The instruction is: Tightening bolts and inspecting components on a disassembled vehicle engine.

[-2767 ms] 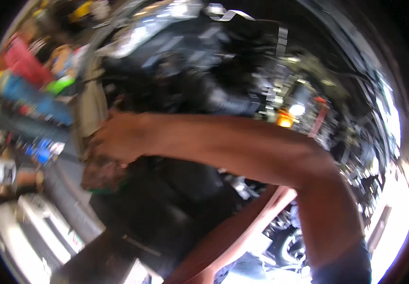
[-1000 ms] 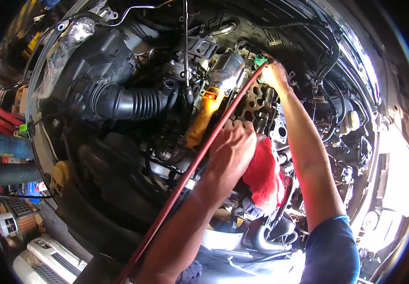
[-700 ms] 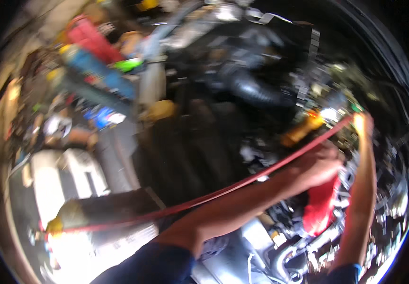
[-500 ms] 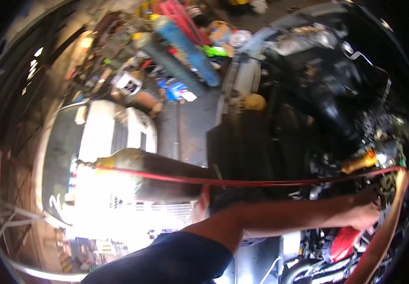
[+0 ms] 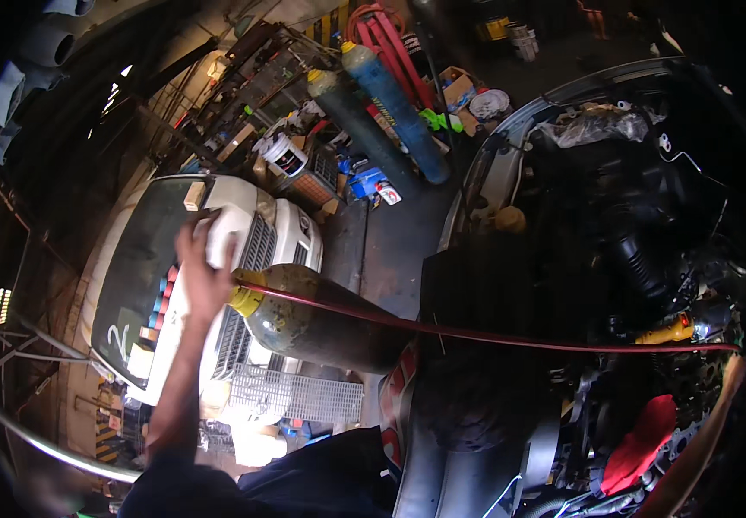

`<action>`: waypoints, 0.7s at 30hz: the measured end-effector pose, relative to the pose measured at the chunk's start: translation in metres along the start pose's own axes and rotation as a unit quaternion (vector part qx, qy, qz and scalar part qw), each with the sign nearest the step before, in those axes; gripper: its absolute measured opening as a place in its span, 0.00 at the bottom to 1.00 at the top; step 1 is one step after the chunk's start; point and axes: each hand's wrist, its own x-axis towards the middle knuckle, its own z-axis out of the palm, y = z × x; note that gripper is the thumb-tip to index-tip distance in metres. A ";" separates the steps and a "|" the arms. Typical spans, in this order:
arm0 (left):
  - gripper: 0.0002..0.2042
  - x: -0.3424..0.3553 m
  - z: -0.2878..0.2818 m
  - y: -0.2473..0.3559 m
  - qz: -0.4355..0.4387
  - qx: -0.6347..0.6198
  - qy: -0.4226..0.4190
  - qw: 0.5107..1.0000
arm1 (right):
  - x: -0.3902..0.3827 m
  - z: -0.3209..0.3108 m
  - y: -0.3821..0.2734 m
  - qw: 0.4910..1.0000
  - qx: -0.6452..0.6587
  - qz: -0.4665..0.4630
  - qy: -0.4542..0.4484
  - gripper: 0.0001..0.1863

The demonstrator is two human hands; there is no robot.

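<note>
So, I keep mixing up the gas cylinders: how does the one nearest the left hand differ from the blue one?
The near cylinder is dull, dark grey; the blue cylinder is more vivid, with yellow lettering. The red hose crosses the near cylinder in this view, but not the blue cylinder. Both have yellow near the top.

Red hose [image 5: 477, 334]: slim, stretching from about 9 o'clock to past 3 o'clock.
Gas cylinder [image 5: 325, 332]: dark, scuffed, yellow-necked, around 8 o'clock.
</note>
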 end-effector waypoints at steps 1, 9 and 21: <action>0.18 -0.004 -0.010 -0.035 -0.013 0.015 -0.053 0.998 | 0.002 -0.001 0.000 1.000 -0.002 0.001 0.002 0.16; 0.18 -0.030 0.005 -0.126 -0.046 -0.001 -0.265 0.963 | 0.004 -0.003 -0.003 1.000 -0.008 -0.001 0.009 0.16; 0.23 -0.030 0.014 -0.108 -0.156 0.023 -0.221 0.962 | 0.005 0.009 -0.004 1.000 -0.010 -0.005 -0.013 0.17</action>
